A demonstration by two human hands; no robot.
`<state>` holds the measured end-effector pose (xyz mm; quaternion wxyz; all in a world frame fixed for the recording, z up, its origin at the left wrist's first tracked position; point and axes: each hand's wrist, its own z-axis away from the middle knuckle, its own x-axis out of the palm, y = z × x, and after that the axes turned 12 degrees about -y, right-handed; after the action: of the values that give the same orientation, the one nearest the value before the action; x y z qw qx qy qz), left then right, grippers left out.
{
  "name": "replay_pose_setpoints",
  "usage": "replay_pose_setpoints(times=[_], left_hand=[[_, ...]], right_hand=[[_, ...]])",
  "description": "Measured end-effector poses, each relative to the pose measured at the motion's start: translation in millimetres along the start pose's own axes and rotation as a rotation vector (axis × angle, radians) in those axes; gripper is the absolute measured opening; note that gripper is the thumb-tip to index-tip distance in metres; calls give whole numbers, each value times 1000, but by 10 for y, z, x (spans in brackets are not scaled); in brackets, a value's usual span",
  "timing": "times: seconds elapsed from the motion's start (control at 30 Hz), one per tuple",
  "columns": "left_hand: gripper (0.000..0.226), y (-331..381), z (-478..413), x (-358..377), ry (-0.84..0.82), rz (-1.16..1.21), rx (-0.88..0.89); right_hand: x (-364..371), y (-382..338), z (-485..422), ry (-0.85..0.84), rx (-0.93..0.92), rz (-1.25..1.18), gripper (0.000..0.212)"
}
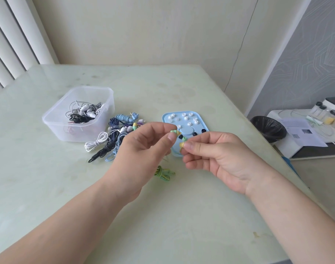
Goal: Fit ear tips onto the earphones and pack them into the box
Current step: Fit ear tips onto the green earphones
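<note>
An earbud (174, 132) is pinched in the left hand (143, 145), a second earbud (182, 143) in the right hand (216, 155), over the tray (188, 129). White and dark tips (186, 118) are held there. At ten o'clock, black and white earphones (83, 113) are kept in the box (54, 128).

Both forearms cut off by bottom edge. Left hand (143, 147) covers near end of earphone pile (113, 138) and top of green-yellow cable bundle (163, 173). Upper earbud (175, 132) half buried in left-hand pinch, lower earbud (182, 143) half buried in right hand (216, 155) pinch; whether either carries tip, too small to tell. Blue tray (200, 119) near edge hidden behind both hands. Tangle inside clear box (54, 121) uncountable. Jars (318, 109) on side table (288, 149) clipped by right edge; paper sheet (303, 133) print illegible.
</note>
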<state>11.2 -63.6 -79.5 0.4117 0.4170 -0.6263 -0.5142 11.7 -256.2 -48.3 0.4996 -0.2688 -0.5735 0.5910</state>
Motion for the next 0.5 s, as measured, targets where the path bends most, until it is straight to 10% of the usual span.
replay_pose_setpoints(times=[0.5], left_hand=[[14, -59, -3, 37, 7, 193, -87]], right_hand=[[134, 143, -120, 185, -153, 295, 10]])
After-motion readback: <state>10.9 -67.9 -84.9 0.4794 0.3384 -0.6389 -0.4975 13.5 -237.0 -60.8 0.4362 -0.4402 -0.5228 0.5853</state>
